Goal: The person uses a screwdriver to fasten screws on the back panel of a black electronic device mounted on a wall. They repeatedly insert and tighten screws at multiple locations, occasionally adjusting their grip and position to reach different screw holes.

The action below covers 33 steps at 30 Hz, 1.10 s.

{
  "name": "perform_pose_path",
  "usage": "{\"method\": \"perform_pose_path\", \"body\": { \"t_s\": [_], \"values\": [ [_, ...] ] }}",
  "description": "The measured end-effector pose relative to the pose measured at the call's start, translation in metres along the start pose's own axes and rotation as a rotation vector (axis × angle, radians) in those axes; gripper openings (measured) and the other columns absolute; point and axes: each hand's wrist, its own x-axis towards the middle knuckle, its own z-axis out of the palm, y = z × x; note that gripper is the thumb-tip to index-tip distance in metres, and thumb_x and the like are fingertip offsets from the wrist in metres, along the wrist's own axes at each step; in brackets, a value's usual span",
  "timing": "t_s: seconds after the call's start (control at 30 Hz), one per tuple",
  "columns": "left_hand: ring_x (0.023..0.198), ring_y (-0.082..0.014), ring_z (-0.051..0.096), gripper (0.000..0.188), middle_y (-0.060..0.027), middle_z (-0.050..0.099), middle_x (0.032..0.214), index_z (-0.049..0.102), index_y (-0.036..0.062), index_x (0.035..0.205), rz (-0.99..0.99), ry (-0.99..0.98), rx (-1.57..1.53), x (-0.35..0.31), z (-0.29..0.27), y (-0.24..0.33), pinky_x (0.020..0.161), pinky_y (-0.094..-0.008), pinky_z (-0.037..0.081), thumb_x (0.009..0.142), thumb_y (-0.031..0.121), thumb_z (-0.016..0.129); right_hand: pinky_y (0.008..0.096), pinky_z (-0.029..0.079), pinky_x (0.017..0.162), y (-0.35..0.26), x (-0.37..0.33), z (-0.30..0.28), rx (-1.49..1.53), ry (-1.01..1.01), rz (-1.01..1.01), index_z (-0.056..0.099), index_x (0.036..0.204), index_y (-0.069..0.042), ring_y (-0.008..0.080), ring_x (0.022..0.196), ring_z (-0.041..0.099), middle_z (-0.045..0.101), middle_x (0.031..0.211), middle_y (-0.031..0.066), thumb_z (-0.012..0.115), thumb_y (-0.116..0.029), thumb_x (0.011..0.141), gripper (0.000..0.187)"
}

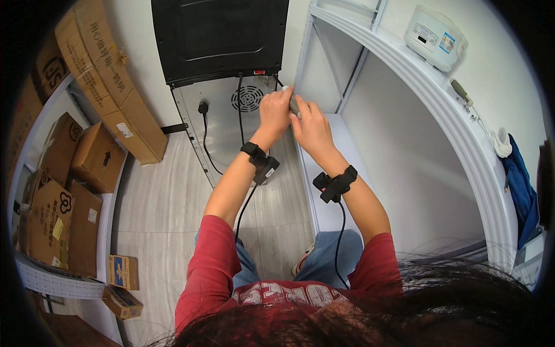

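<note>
My left hand (274, 118) and my right hand (314, 128) meet in front of a tall appliance's back panel (188, 110). Both are closed around a slim grey thing (294, 105) with a whitish end; its kind is mostly hidden by the fingers. A short dark cord (279, 82) runs between the appliance and this end; whether it joins the held thing I cannot tell. The appliance has a black upper housing (222, 40), a small red switch (259, 72) and a round vent (248, 98). A black cable (241, 115) hangs down the metal panel.
A black plug (203, 107) with a cable sits on the panel's left. White shelving (428, 92) curves along the right, bearing a rice cooker (433, 37), a green-handled tool (461, 91) and blue cloth (523, 196). Cardboard boxes (98, 156) fill the left shelf; a long carton (110, 75) leans behind.
</note>
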Motion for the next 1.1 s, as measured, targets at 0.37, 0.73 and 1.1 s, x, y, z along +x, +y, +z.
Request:
{"method": "perform_pose_path", "body": {
  "t_s": [0.37, 0.73, 1.1],
  "values": [
    [0.070, -0.0309, 0.061, 0.037, -0.0113, 0.063, 0.073, 0.062, 0.0066, 0.110, -0.030, -0.003, -0.026, -0.003, 0.000, -0.002, 0.065, -0.0402, 0.046, 0.073, 0.011, 0.060, 0.0460, 0.051, 0.076, -0.001, 0.004, 0.001, 0.077, -0.050, 0.144, 0.051, 0.120, 0.003, 0.0400, 0.090, 0.061, 0.059, 0.108, 0.0228, 0.061, -0.011, 0.086, 0.039],
    [0.068, -0.0302, 0.062, 0.038, -0.0102, 0.062, 0.070, 0.062, 0.0085, 0.111, -0.099, -0.024, 0.019, -0.003, 0.002, -0.003, 0.059, -0.0388, 0.048, 0.074, 0.009, 0.060, 0.0463, 0.051, 0.076, -0.002, 0.001, 0.003, 0.169, -0.042, 0.212, 0.050, 0.121, 0.001, 0.0406, 0.087, 0.061, 0.056, 0.113, 0.0228, 0.063, -0.014, 0.086, 0.040],
    [0.067, -0.0284, 0.062, 0.033, -0.0086, 0.062, 0.070, 0.062, 0.0077, 0.107, -0.041, 0.051, 0.018, -0.006, 0.003, -0.004, 0.057, -0.0375, 0.047, 0.074, 0.012, 0.061, 0.0442, 0.048, 0.086, -0.008, 0.005, 0.006, 0.216, -0.151, 0.301, 0.050, 0.122, -0.001, 0.0393, 0.096, 0.059, 0.052, 0.123, 0.0213, 0.062, -0.007, 0.083, 0.041]
  ]
}}
